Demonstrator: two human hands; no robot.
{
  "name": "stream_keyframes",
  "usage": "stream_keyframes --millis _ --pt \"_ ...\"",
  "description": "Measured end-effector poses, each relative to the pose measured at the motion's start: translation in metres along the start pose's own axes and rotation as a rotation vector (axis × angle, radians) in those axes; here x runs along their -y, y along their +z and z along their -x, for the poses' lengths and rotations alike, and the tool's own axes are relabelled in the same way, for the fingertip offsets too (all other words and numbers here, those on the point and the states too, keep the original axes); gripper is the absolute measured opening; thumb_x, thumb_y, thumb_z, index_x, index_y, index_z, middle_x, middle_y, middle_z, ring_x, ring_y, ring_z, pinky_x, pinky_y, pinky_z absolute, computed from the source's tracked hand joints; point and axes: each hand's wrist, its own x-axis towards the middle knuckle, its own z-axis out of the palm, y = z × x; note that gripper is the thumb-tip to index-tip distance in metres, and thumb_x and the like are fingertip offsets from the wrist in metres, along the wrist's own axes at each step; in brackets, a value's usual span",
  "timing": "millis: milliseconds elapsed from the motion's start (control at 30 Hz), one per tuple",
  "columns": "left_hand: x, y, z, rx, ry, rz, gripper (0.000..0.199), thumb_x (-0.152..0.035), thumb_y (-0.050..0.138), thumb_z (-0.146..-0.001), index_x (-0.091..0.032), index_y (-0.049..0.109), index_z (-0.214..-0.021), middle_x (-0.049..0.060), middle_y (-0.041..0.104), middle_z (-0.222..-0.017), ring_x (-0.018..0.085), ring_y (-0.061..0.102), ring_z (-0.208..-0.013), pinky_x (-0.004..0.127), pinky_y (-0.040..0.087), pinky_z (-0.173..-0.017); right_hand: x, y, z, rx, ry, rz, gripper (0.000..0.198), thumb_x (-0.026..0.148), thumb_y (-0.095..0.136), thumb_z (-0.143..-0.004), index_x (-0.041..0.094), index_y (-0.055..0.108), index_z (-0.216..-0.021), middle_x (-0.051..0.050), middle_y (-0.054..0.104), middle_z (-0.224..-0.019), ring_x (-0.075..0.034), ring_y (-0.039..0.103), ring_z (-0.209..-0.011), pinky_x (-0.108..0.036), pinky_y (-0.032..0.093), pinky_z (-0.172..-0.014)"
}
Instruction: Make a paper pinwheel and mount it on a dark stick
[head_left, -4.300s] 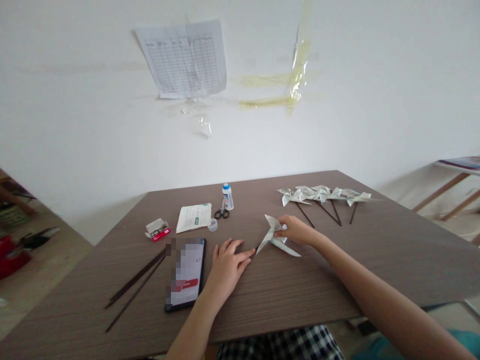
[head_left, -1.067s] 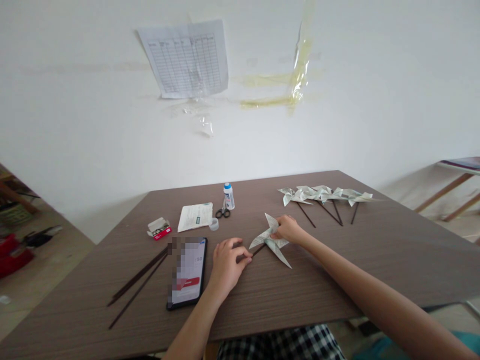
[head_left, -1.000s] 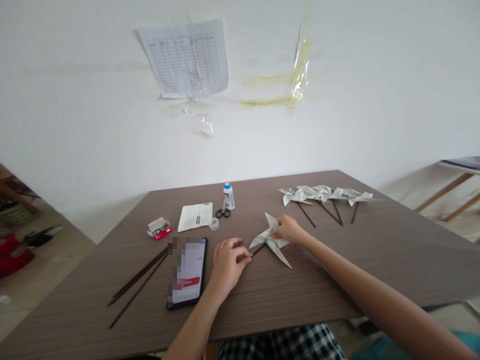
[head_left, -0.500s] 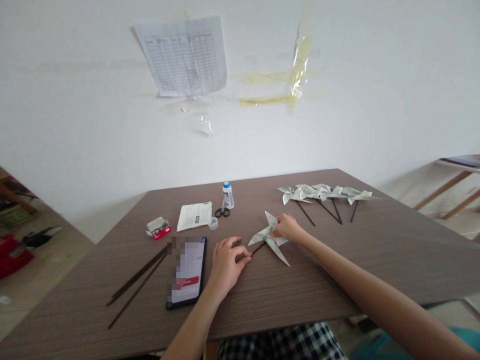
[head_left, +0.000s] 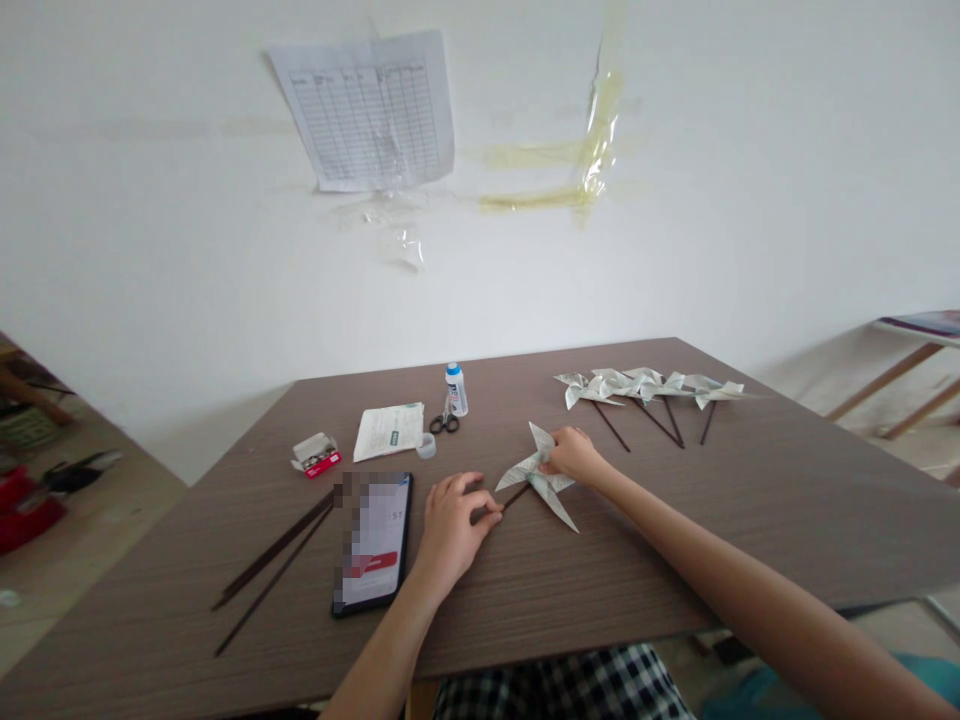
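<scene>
A paper pinwheel with printed, folded blades lies in front of me, its dark stick pointing down to the left. Thumb and index finger of my left hand pinch the lower end of that stick close to the tabletop. My right hand is closed on the pinwheel's upper right side near its centre; the blades partly hide the fingertips. Further back on the right, several finished-looking paper pinwheels on dark sticks lie in an overlapping row.
Left of my left hand lie a phone and loose dark sticks. Behind them are a small red-and-white box, a paper packet, a tape roll, black-handled scissors and a blue-capped white bottle. A wall borders the table's back edge.
</scene>
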Motion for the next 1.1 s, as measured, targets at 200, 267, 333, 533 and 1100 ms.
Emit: stream_keyframes --millis 200,267,333,533,1100 --pt "-0.001 -0.002 0.000 0.019 0.006 -0.022 0.018 -0.014 0.089 -0.099 -0.031 0.094 -0.095 0.008 0.080 -0.158 0.039 0.065 -0.157 0.068 0.044 -0.138 0.002 0.001 0.001 -0.008 0.010 -0.025 0.022 0.022 0.086 -0.094 0.024 0.094 -0.114 -0.012 0.092 -0.116 -0.032 0.083 -0.121 -0.033 0.054 -0.104" --pt "-0.001 -0.001 0.000 0.014 0.013 -0.025 0.019 -0.014 0.089 -0.099 -0.032 0.094 -0.095 0.008 0.080 -0.158 0.040 0.066 -0.156 0.069 0.045 -0.137 0.002 0.001 0.002 -0.009 0.012 -0.040 0.022 0.020 0.085 -0.093 0.023 0.094 -0.114 -0.012 0.092 -0.116 -0.031 0.083 -0.120 -0.032 0.054 -0.103" --pt "-0.001 -0.001 0.000 0.012 0.018 -0.030 0.019 -0.014 0.088 -0.099 -0.032 0.094 -0.096 0.008 0.080 -0.158 0.040 0.066 -0.155 0.069 0.045 -0.137 0.003 -0.001 0.003 -0.008 0.013 -0.055 0.021 0.020 0.086 -0.093 0.022 0.094 -0.112 -0.012 0.091 -0.113 -0.031 0.082 -0.117 -0.032 0.054 -0.101" --pt "0.000 -0.002 0.002 0.022 0.019 -0.048 0.022 -0.014 0.085 -0.101 -0.033 0.095 -0.105 0.007 0.078 -0.159 0.038 0.065 -0.156 0.066 0.044 -0.138 0.001 -0.008 0.008 0.013 -0.013 -0.117 0.005 0.025 0.086 -0.092 0.022 0.090 -0.093 -0.005 0.086 -0.092 -0.027 0.080 -0.103 -0.030 0.054 -0.096" --pt "-0.002 -0.004 0.003 0.036 0.022 -0.050 0.034 -0.014 0.084 -0.103 -0.041 0.096 -0.121 0.007 0.076 -0.162 0.040 0.063 -0.158 0.070 0.039 -0.141 -0.003 -0.014 0.011 0.033 -0.001 -0.203 0.010 0.030 0.088 -0.089 0.021 0.087 -0.086 -0.001 0.080 -0.083 -0.025 0.076 -0.097 -0.029 0.052 -0.085"
